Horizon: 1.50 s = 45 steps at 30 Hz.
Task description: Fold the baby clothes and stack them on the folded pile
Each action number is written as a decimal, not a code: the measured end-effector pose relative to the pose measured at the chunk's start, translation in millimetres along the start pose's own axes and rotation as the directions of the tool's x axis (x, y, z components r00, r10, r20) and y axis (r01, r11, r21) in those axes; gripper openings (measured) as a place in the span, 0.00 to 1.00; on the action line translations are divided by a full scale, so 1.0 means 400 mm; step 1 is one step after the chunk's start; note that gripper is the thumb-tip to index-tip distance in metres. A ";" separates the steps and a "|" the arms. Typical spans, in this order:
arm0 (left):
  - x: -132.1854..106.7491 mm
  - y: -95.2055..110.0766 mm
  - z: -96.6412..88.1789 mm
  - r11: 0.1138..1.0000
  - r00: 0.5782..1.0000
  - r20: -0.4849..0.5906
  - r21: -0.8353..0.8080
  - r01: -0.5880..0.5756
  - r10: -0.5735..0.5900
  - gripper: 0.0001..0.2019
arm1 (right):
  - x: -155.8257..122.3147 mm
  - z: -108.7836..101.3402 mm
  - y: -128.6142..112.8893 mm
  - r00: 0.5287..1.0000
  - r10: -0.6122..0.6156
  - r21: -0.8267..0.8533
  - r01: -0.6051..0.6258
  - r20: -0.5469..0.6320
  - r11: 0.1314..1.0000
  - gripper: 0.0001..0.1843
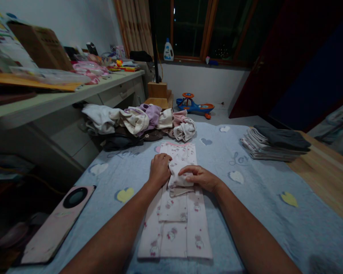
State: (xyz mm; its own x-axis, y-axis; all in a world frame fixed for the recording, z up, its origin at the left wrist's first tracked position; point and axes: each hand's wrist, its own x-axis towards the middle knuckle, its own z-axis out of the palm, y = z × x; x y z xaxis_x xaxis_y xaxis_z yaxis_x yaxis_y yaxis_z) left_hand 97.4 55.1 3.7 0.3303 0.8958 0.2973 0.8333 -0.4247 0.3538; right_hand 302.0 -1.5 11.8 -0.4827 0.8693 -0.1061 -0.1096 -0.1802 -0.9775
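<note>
A pale pink shirt point(175, 239) with a cartoon cat print lies in a long folded strip on the blue blanket. Its pink-edged end points away from me, and a narrower folded piece, which looks like a sleeve, lies along its middle. My left hand point(160, 169) is closed on the bunched cloth at the left side of the strip. From the right, my right hand point(201, 177) holds the same raised fold between thumb and fingers. Part of the cloth under both hands is hidden.
Rumpled clothes point(140, 120) are heaped at the blanket's far left edge. A stack of folded clothes point(274, 142) sits at the right. A pink-backed phone point(57, 224) lies near left. Beyond are a cluttered desk point(103, 87) and a blue ride-on toy point(196, 106).
</note>
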 end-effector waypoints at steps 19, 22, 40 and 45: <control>0.033 0.007 0.025 0.997 0.996 0.043 0.035 0.075 -0.076 0.11 | -0.013 -0.017 -0.029 0.965 -0.101 0.445 0.204 -0.243 0.872 0.28; 0.032 0.007 0.025 0.997 0.998 0.028 0.050 0.057 -0.059 0.10 | -0.012 -0.026 -0.032 0.953 -0.112 0.463 0.237 -0.281 0.854 0.30; 0.029 0.001 0.017 0.999 1.000 0.012 0.044 0.021 -0.022 0.06 | -0.027 -0.026 -0.024 0.993 -0.046 0.459 0.093 -0.113 0.884 0.24; 0.017 -0.011 0.005 0.994 0.994 0.014 -0.029 -0.109 0.109 0.08 | -0.031 -0.023 -0.009 0.996 -0.013 0.436 -0.029 0.093 0.900 0.24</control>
State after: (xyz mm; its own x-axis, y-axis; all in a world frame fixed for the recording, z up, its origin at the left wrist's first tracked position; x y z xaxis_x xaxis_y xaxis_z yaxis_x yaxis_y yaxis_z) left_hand 96.7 63.5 2.5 0.4256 0.8459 0.3214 0.7793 -0.5232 0.3449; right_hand 316.3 -7.4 15.2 -0.5599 0.8250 -0.0765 -0.4629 -0.3881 -0.7970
